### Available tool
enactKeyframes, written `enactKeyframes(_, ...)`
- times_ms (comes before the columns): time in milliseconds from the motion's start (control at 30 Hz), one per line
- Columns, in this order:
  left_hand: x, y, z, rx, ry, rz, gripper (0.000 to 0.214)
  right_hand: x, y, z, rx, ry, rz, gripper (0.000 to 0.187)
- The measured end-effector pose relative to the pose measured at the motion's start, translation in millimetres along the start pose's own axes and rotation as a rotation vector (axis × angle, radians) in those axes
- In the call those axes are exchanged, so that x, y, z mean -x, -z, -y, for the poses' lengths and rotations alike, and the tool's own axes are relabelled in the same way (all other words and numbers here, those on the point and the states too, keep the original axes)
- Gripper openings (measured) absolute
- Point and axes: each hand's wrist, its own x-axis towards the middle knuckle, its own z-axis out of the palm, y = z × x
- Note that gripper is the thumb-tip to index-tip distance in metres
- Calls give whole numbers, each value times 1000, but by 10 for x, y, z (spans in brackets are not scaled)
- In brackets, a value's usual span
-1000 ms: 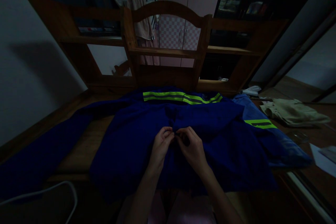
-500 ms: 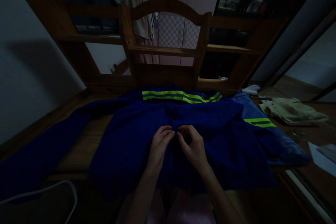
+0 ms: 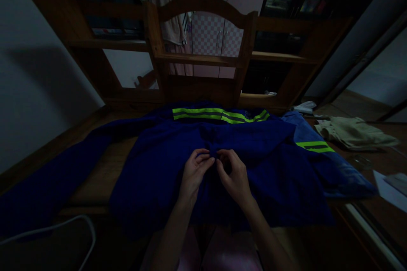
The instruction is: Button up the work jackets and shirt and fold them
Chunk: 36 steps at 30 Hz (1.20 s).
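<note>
A dark blue work jacket with yellow-green reflective strips lies spread over the wooden desk. One sleeve reaches out to the left, and the other lies to the right over folded jeans. At the middle of the jacket's front, my left hand pinches the cloth between thumb and fingers. Just beside it, my right hand also pinches the cloth, thumb and forefinger curled together. The fingertips almost meet, and dim light hides any small fastener between them.
Behind the jacket rises a wooden shelf frame. To the right lie folded pale trousers and a sheet of paper. A white cable loops at the lower left. Clothes hang beyond the shelf.
My left thumb has shifted slightly right, nearer the right fingertips. Both hands stay at the same spot on the jacket front; the view has tilted very slightly.
</note>
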Motion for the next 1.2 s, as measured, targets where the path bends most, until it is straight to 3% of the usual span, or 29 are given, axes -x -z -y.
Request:
enactKeyframes(567,42,-47,18,-208,-122,-40,26,33,-21,-52,54,35,31,23)
enactKeyframes(833,71,-65,21,-326,-204,-8,18,37,-9,-46,64,15,21,16)
enactKeyframes(1200,48,-65,29,-342,-185,-11,16,26,-14,-54,73,-6,36,15)
